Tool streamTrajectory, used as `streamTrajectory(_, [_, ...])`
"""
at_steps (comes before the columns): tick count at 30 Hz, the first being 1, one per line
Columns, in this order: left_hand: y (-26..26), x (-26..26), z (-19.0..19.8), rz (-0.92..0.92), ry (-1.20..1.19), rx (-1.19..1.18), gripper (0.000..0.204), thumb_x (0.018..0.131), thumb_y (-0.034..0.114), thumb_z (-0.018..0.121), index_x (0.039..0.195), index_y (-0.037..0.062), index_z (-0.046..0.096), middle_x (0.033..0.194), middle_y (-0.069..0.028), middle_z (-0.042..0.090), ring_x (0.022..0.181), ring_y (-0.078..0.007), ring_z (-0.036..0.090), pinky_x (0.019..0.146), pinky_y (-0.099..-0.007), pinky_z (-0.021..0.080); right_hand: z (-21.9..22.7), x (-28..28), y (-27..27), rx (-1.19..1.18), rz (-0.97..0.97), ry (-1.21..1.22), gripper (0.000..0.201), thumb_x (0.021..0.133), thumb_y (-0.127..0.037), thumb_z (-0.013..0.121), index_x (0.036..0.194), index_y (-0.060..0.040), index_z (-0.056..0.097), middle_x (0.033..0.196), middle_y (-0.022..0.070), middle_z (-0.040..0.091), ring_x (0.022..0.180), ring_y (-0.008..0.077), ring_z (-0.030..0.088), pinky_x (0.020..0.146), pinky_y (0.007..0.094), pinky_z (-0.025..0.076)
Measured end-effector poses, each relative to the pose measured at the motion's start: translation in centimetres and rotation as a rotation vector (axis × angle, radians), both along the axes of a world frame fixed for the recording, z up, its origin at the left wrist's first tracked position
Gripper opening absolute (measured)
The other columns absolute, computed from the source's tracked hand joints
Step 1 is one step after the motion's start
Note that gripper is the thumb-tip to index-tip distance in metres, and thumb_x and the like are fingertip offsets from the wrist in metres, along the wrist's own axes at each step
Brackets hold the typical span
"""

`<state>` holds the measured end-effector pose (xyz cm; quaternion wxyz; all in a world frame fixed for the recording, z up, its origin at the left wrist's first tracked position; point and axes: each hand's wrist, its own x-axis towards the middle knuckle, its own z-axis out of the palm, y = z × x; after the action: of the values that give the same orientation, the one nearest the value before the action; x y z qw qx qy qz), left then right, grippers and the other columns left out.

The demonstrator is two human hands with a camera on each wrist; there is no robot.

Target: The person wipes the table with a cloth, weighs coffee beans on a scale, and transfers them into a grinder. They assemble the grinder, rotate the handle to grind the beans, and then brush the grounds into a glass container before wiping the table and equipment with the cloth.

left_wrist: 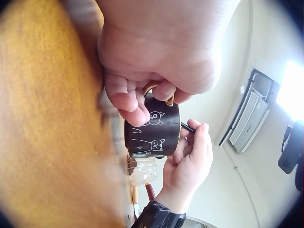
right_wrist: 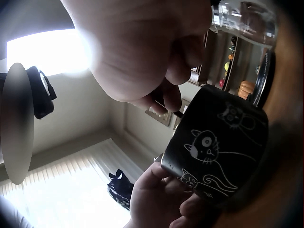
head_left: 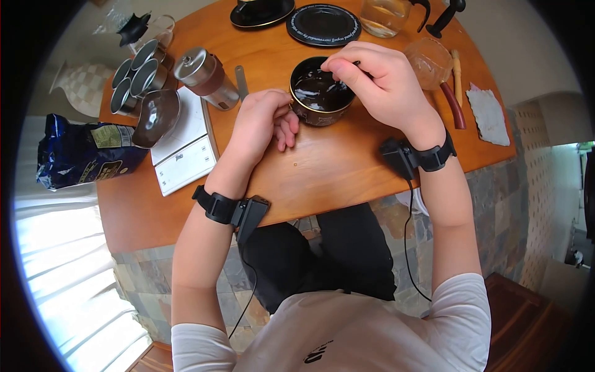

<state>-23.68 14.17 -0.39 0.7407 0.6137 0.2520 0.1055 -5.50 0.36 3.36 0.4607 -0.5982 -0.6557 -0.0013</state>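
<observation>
A black mug (head_left: 322, 116) with a gold rim stands on the wooden table, dark liquid inside it. White cat drawings cover its outer wall in both wrist views. My left hand (head_left: 263, 121) holds the mug by its gold handle (left_wrist: 151, 87), fingers curled through and around it. Over the mug's far right rim, my right hand (head_left: 387, 84) pinches a thin black utensil (left_wrist: 188, 127) that slants down into the mug. Its lower end is hidden, so I cannot tell what kind it is.
Left of the mug are a metal hand grinder (head_left: 211, 80), several steel cups (head_left: 149, 74), a white pad-like block (head_left: 186, 164) and a blue bag (head_left: 93, 152). Behind it lies a black plate (head_left: 323, 26). On the right are a glass vessel (head_left: 427, 62) and a cloth (head_left: 488, 115).
</observation>
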Motion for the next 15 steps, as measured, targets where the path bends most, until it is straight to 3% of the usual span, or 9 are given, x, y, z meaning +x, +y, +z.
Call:
streamTrajectory(6, [0.13, 0.14, -0.19, 0.02, 0.021, -0.015, 0.033, 0.096, 0.025, 0.041, 0.084, -0.0017, 0.056, 0.066, -0.0132, 0.063, 0.045, -0.0184, 0.058, 0.04, -0.0247, 0.044, 0.1, 0.18, -0.18, -0.088, 0.12, 0.085, 0.018, 0.098, -0.012, 0.057, 0.094, 0.0019, 0.068, 0.087, 0.0076, 0.067, 0.081, 0.0158, 0.063, 0.074, 0.0276, 0.05])
streamTrajectory(15, [0.04, 0.18, 0.02, 0.019, 0.026, -0.043, 0.033, 0.095, 0.023, 0.041, 0.08, -0.0016, 0.056, 0.065, -0.0128, 0.062, 0.045, -0.0182, 0.058, 0.04, -0.0247, 0.044, 0.17, 0.05, -0.2, -0.132, 0.177, 0.227, 0.02, 0.098, -0.012, 0.055, 0.089, 0.0017, 0.066, 0.079, 0.0065, 0.064, 0.074, 0.0148, 0.06, 0.069, 0.0281, 0.049])
